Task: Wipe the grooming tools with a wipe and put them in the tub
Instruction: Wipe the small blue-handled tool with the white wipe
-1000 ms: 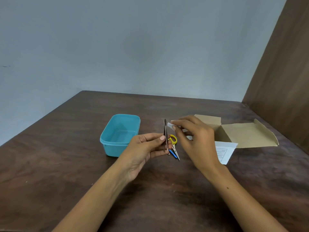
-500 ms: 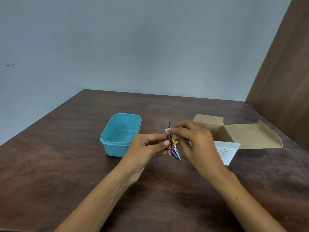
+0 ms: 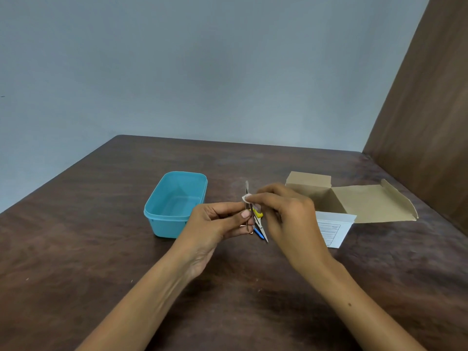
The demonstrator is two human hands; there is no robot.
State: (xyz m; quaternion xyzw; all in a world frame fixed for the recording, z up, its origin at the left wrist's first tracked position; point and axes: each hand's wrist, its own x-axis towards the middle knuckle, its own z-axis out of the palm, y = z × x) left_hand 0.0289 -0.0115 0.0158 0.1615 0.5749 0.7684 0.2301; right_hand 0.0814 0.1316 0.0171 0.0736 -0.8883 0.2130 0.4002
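My left hand (image 3: 215, 224) holds a thin metal grooming tool (image 3: 247, 188) upright by its lower end, above the table. My right hand (image 3: 286, 214) pinches a small white wipe (image 3: 245, 198) around the tool's shaft, just above my left thumb. Behind the hands, small scissors with yellow handles (image 3: 258, 214) and a blue-handled tool (image 3: 258, 233) lie on the table, partly hidden. The teal tub (image 3: 174, 201) stands to the left of my left hand with nothing visible inside.
An opened brown cardboard box (image 3: 354, 198) lies flat at the right, with a printed white sheet (image 3: 334, 228) in front of it. A brown wooden panel (image 3: 425, 122) rises along the table's right edge. The dark wooden table (image 3: 76, 236) extends left and front.
My right hand has slid the wipe down along the tool's shaft toward my left thumb. My left hand keeps its hold on the tool.
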